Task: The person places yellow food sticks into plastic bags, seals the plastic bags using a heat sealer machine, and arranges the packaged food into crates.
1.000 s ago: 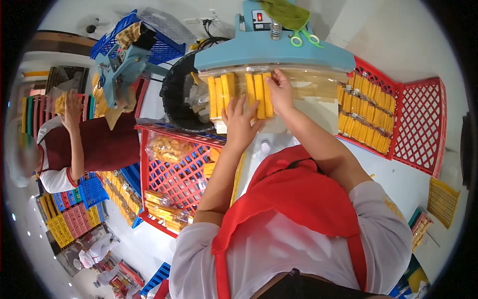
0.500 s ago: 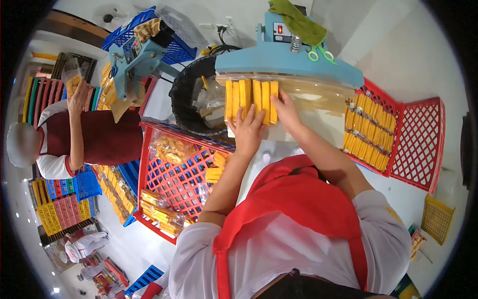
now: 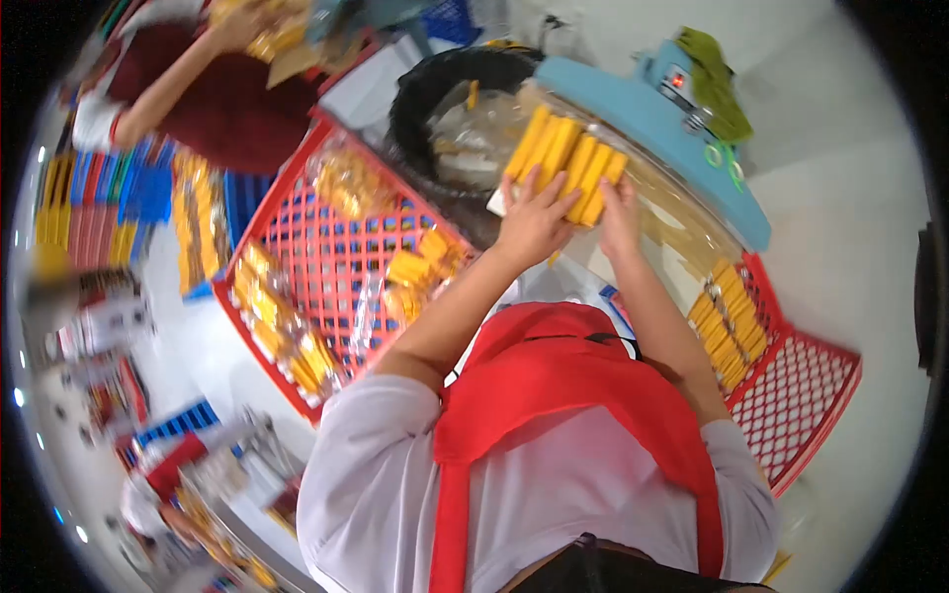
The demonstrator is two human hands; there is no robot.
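Note:
A row of yellow sticks [image 3: 565, 158] in clear wrap lies against the front of the blue sealing machine [image 3: 652, 133]. My left hand [image 3: 537, 219] rests across the row's near left part, fingers spread over the sticks. On the right end, my right hand [image 3: 620, 219] presses its fingers along the last stick, so the row is held between both hands. The wrap's far edge is close to the machine's jaw, and I cannot tell whether it is inside.
A black-lined bin [image 3: 415, 104] with plastic scraps stands left of the sealer. A red crate [image 3: 297, 222] holds several yellow packs. Another red crate [image 3: 801, 405] at right has stacked sticks. Green scissors [image 3: 734, 168] and a green cloth [image 3: 714, 84] hang by the sealer. A co-worker [image 3: 213, 109] is at upper left.
My view has turned, so the sealer, crates and row now appear slanted. Both hands stay on the yellow sticks. The co-worker's raised hand has come down to the packs beside them.

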